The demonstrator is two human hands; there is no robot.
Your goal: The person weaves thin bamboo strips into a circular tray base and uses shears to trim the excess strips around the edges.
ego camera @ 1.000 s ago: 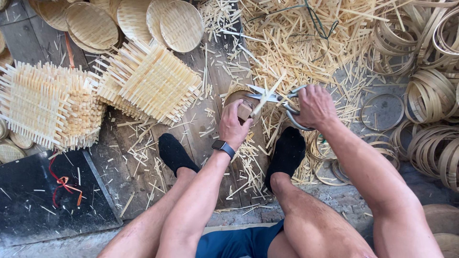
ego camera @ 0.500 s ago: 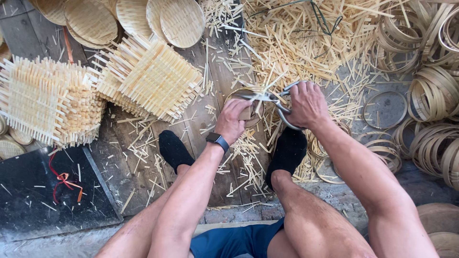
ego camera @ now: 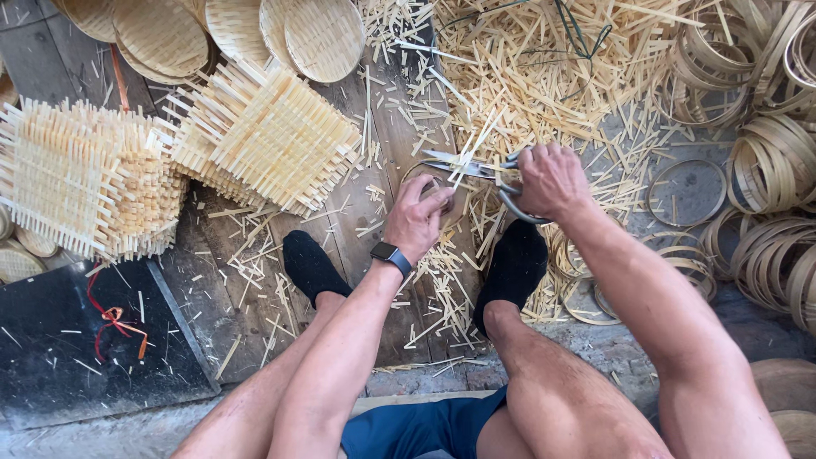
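My right hand (ego camera: 551,180) grips the handles of large metal scissors (ego camera: 476,168), blades pointing left. My left hand (ego camera: 418,218), with a dark watch on the wrist, holds a small round woven bamboo disc (ego camera: 432,186) just under the blades. Most of the disc is hidden by my fingers. My feet in black socks (ego camera: 311,266) rest on the wooden boards on either side.
Stacks of square woven bamboo mats (ego camera: 272,136) lie at left, round trimmed discs (ego camera: 323,38) at top. Bamboo offcuts (ego camera: 527,76) cover the floor ahead. Bamboo hoops (ego camera: 769,161) pile up at right. A black board (ego camera: 76,340) lies at lower left.
The scissors have swung from pointing up-right to lying flat with blades pointing left. Both hands shifted slightly up and together around the disc.
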